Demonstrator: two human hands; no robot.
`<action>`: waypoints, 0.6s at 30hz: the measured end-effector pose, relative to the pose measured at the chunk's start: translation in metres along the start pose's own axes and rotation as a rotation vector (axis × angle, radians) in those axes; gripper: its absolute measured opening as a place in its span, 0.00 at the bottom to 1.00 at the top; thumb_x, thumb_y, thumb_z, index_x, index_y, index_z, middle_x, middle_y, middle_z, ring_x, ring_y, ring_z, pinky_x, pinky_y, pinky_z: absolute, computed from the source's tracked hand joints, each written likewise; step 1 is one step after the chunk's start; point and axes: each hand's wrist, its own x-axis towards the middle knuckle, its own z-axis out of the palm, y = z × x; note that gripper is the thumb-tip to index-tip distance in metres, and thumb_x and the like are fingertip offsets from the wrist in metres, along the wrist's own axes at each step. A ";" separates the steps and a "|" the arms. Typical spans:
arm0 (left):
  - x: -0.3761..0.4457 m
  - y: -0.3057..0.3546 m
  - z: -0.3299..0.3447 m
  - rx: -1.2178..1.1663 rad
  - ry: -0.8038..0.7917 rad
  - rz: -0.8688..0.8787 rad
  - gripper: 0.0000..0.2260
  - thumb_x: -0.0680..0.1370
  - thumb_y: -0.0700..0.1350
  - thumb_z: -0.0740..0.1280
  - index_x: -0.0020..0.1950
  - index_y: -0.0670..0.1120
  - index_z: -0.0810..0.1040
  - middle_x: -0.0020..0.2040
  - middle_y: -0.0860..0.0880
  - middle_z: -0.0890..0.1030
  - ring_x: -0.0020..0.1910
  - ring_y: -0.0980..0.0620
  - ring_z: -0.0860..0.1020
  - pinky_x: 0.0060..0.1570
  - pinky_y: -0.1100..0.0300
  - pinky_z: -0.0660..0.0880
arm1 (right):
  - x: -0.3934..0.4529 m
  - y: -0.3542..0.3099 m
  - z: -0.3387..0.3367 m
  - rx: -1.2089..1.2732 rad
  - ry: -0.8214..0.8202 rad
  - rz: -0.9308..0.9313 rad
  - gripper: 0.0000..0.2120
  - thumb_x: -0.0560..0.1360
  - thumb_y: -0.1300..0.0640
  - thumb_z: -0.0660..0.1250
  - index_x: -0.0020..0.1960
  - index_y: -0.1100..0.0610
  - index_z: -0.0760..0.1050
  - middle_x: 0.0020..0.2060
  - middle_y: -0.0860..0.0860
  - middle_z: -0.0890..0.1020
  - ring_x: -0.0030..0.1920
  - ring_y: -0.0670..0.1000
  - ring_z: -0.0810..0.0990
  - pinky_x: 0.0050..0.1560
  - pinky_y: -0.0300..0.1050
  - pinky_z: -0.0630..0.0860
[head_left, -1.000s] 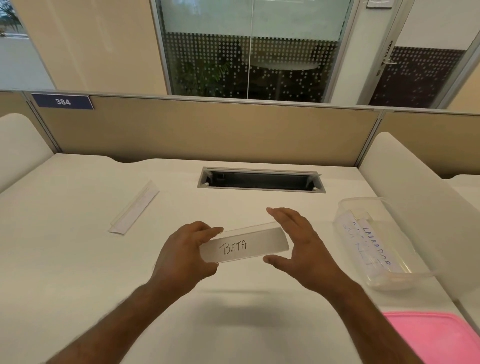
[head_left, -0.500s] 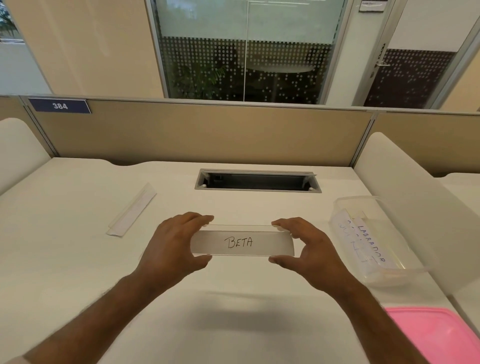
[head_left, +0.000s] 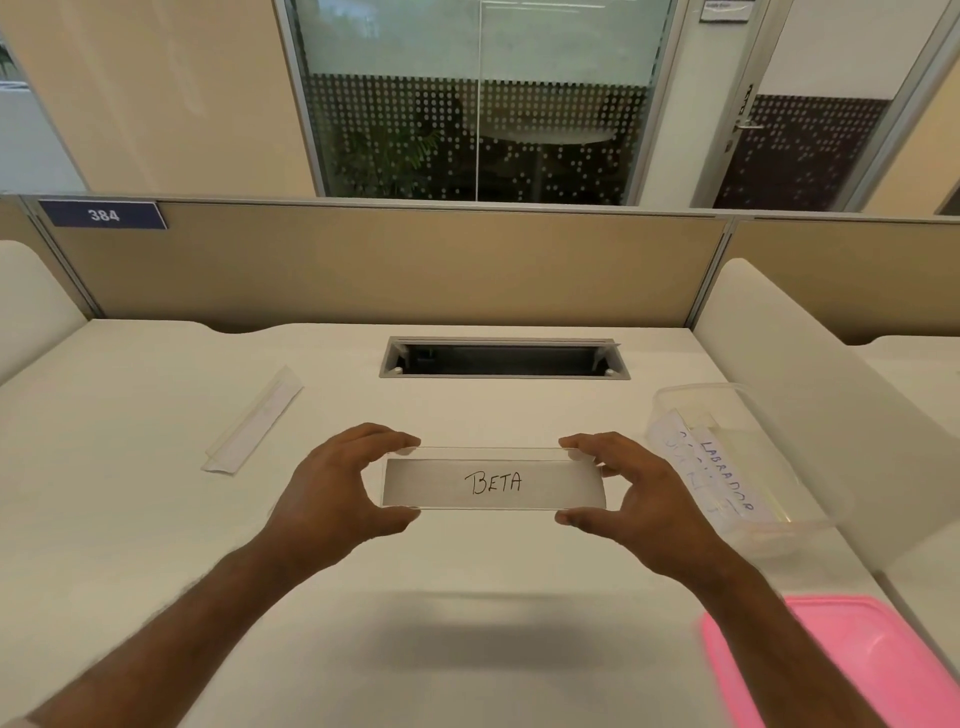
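On my feed, both short ends of the clear plastic name-plate holder with its white BETA card (head_left: 493, 480) are covered. The left hand (head_left: 332, 488) wraps one and the right hand (head_left: 644, 493) the other, so I cannot see those edges. Both forearms run off the bottom edge. The flat pink plastic lid (head_left: 883, 660) is cut by the bottom and right edges, and the right forearm hides its left side. In the clear rectangular plastic tub (head_left: 691, 388), the white paper strips (head_left: 727, 480) show LABRADOR on one; the other writing is too smeared to read. The small white wall sign (head_left: 725, 10) is clipped by the top edge, its text too small.
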 end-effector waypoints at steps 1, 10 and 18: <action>0.001 0.000 0.001 -0.001 0.000 0.000 0.28 0.61 0.47 0.82 0.60 0.56 0.80 0.55 0.63 0.78 0.54 0.58 0.76 0.52 0.65 0.70 | -0.001 0.000 -0.002 0.010 -0.002 0.005 0.31 0.62 0.50 0.81 0.62 0.41 0.75 0.55 0.39 0.78 0.57 0.47 0.76 0.52 0.39 0.74; 0.003 0.003 0.008 -0.022 -0.035 -0.020 0.29 0.61 0.47 0.82 0.60 0.57 0.80 0.53 0.66 0.77 0.53 0.73 0.71 0.48 0.75 0.66 | -0.009 0.004 -0.019 0.052 -0.086 0.034 0.31 0.64 0.55 0.80 0.62 0.39 0.73 0.56 0.37 0.78 0.56 0.45 0.77 0.53 0.35 0.75; 0.005 0.006 0.019 -0.039 -0.025 -0.025 0.28 0.61 0.46 0.82 0.60 0.56 0.80 0.54 0.63 0.79 0.54 0.64 0.75 0.49 0.74 0.68 | -0.013 0.010 -0.026 0.050 -0.072 0.026 0.30 0.64 0.55 0.80 0.62 0.42 0.74 0.57 0.35 0.78 0.58 0.44 0.77 0.55 0.33 0.74</action>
